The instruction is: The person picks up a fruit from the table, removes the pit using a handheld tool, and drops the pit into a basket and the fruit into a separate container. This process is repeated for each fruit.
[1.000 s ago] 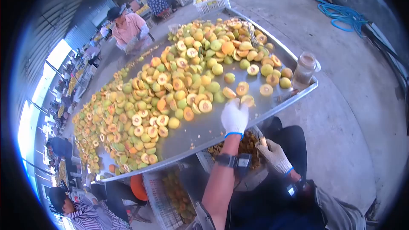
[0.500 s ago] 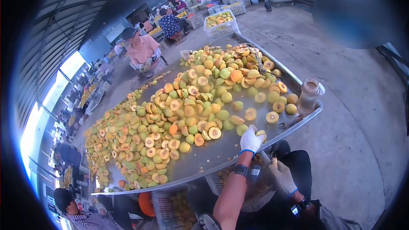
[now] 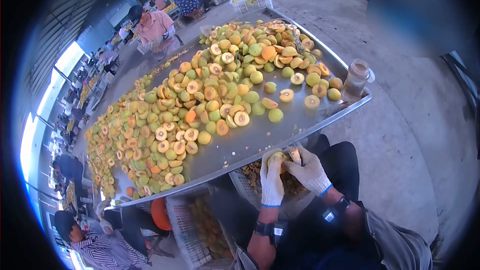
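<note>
Both my hands wear white gloves and meet over a crate (image 3: 242, 185) of dark scraps at the table's near edge. My left hand (image 3: 273, 180) is closed on a yellow-green fruit half (image 3: 276, 157). My right hand (image 3: 311, 170), against the fruit, grips a small tool with a light handle (image 3: 295, 155); its blade is not clear. Beyond them, a large heap of halved yellow, green and orange fruit (image 3: 200, 95) lies on the metal table (image 3: 240, 145).
A clear jar (image 3: 355, 81) stands at the table's right corner. Below the table is a crate of fruit (image 3: 182, 230). Co-workers sit at the far side (image 3: 154, 26) and lower left (image 3: 100, 245). Another fruit crate (image 3: 250, 4) stands behind.
My left hand has drawn back from the tabletop with a fruit half and met my right hand. My right hand has risen and moved left. The view has tilted down.
</note>
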Motion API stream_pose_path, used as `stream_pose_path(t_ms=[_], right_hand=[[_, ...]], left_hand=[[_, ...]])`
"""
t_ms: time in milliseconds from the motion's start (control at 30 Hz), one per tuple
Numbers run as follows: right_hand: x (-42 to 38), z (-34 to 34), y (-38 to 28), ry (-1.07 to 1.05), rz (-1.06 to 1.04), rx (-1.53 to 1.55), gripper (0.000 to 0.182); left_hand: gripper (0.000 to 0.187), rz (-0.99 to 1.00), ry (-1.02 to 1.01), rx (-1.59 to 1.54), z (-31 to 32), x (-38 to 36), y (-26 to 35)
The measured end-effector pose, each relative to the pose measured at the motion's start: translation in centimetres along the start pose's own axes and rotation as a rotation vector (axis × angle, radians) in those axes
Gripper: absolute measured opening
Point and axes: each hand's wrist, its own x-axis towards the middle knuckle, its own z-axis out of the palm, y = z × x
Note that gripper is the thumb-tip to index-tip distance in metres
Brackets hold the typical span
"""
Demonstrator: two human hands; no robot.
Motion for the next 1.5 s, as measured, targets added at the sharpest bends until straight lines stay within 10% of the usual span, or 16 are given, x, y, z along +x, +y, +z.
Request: stream_pose_path(t_ms=[567,900,1500], right_hand=[[-2.1,2.3,2.1,-0.114,-0.323,-0.551,0.029],[-4.6,1.5,-0.3,-0.422,0.399,-0.046,0.034],[-4.7,2.5,-0.2,-0.44,0.126,-0.383,0.046]], left_hand=[[0.051,-0.214,0.205,-0.276,-0.5,-4.0,-3.9],[0.056,-0.37,0.286,-0.817,-1.5,-4.0,-3.3],[0.047,-0.4,0.415,-0.7,-1.4,-4.2,-2.1]])
